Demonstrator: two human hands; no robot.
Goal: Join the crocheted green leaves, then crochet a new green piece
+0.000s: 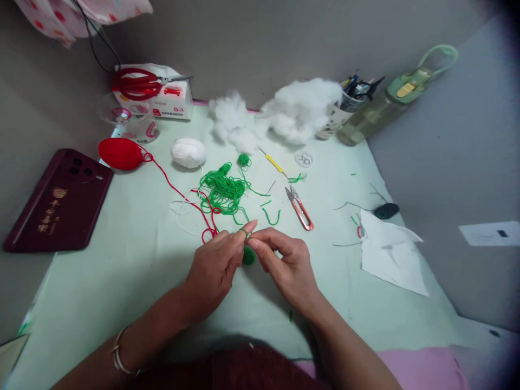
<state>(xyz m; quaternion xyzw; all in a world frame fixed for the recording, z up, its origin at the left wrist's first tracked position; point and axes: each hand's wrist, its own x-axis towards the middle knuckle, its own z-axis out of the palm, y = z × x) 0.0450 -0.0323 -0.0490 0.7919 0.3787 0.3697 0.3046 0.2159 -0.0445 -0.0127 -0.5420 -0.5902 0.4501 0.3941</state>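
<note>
My left hand point(217, 265) is closed, with green yarn point(244, 231) looped around its raised index finger. The fingertips of my right hand point(284, 262) pinch together right beside that finger; what lies between them is too small to make out. Just below the meeting fingertips shows a round dark-green piece point(248, 255), partly covered by the left fingers. A strand runs from the hands towards a loose tangle of green yarn point(223, 189) on the table. Red yarn strands point(209, 216) lie close to the left knuckles.
Orange-handled thread snips point(299, 208), a yellow-handled crochet hook point(274, 163) and green yarn snippets point(271, 217) lie beyond my hands. Behind are white stuffing point(300, 111), a white yarn ball point(188, 153) and a red one point(121, 154). A bottle point(371, 116) stands back right, a phone point(60, 200) left.
</note>
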